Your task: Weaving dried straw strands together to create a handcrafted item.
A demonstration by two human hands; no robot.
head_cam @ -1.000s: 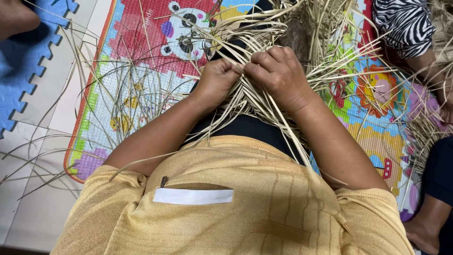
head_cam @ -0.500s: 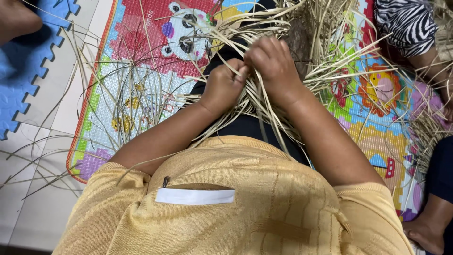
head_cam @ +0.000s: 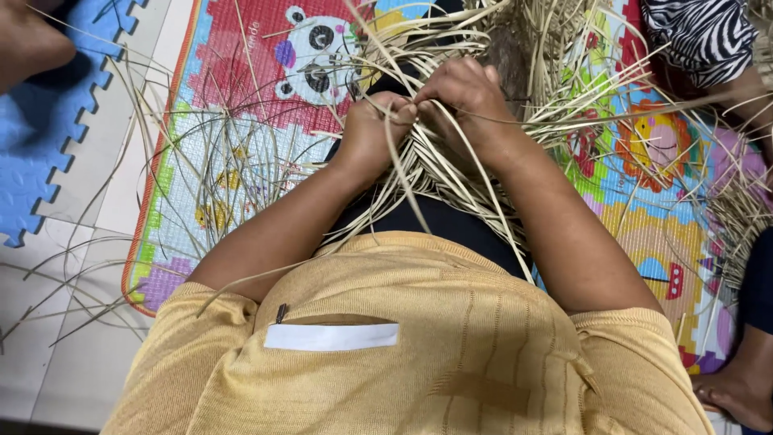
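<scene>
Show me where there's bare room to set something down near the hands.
Barest: the grey floor tiles at lower left, between the blue foam mat and the colourful play mat, crossed by stray strands. Crowded: the straw strips around the left hand and right hand.

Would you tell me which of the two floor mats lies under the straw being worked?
The colourful picture mat, under the straw strips both hands grip; the blue puzzle mat lies off to the side.

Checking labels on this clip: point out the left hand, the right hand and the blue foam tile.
left hand [head_cam: 372,129], head view, on the back of the hand gripping the straw strips.
right hand [head_cam: 465,98], head view, on the knuckles.
blue foam tile [head_cam: 36,153], head view, on its bare middle.
</scene>
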